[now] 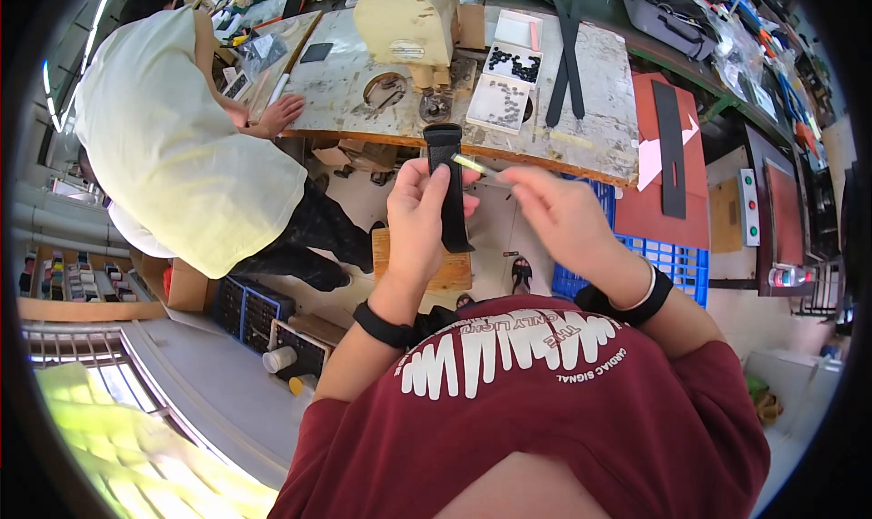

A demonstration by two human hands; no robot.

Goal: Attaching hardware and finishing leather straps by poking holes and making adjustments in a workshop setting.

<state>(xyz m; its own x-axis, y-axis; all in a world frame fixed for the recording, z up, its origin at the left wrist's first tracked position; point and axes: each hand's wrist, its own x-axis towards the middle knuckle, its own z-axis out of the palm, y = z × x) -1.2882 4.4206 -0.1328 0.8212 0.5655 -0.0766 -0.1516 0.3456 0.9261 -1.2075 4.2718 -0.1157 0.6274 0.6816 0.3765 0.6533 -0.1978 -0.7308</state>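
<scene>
Nearest the camera, the left hand (pixel 420 212) was closed around a flat black strap of leather-like material (pixel 449 187), thumb against the front face and fingers behind, holding it upright in the air just short of the surface's near edge. The strap's squared, folded upper end stood clear above the thumb; the lower end hung free below the palm. The right hand (pixel 556 212) was beside it, thumb and forefinger pressed together on a thin pale sliver (pixel 473 165), perhaps a strip or small tool, whose tip met the strap near its top; the view was too small to tell which.

The strap looked light and limp along its length yet firm across its width, matte rather than slippery, and not fragile. It would probably handle best pinched flat across the middle, as here, since a grip at one end would let the rest flop.

Beyond the hands lay the worn, stained grey work surface (pixel 590 83) with a wooden edge and round holes. On it stood a bulky cream-coloured machine housing (pixel 404 15), shallow white trays of small dark round pieces (pixel 501 97) and two long black straps (pixel 568 51) laid flat. At the far left, another person in a pale yellow shirt (pixel 173 147) leaned over, one hand resting on the surface.
</scene>
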